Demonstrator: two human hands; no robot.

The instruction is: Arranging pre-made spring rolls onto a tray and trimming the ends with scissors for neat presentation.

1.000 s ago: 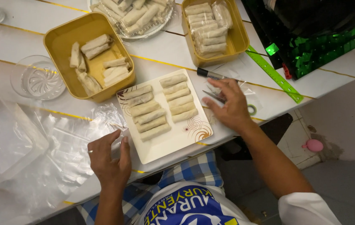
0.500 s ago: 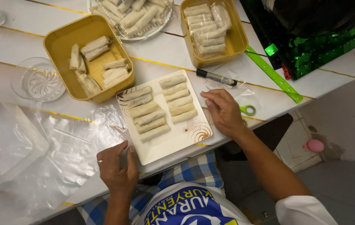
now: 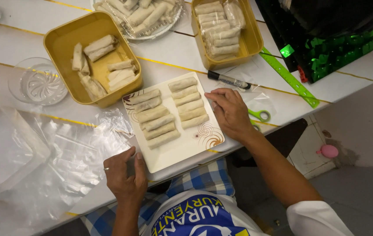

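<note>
The right hand (image 3: pixel 231 112) lay palm down at the right edge of the square white plate (image 3: pixel 195 142), its grip loosely curled and closed on nothing, fingertips touching the plate's rim near the upper right corner. The left hand (image 3: pixel 125 177) rested on the worktop (image 3: pixel 169 57) at the plate's lower left corner, fingers together and thumb spread, holding nothing; a ring showed on one finger.

The plate carried two columns of pale, cylindrical spring rolls (image 3: pixel 164 114), laid side by side and touching; its bare corners bore brown swirl patterns. Just beside the right hand lay a black marker (image 3: pixel 229 80), green-handled scissors (image 3: pixel 258 115) partly hidden by the hand, and a small clear plastic bag (image 3: pixel 260 99). A flat green ruler (image 3: pixel 288 78) lay slantwise farther right, next to a dark object covered in shiny green sequins (image 3: pixel 339 48).

Crumpled clear plastic sheets (image 3: pixel 59 153) spread left of the left hand, glossy and wrinkled. Above the plate stood a yellow rectangular tub (image 3: pixel 59 39) holding loose rolls, and a second yellow tub (image 3: pixel 252 35) holding rolls wrapped in clear film. Between them, at the top edge, a clear tray (image 3: pixel 151 30) held more rolls. A patterned glass bowl (image 3: pixel 37 83) stood left of the first tub. The worktop was white with thin gold lines.
</note>
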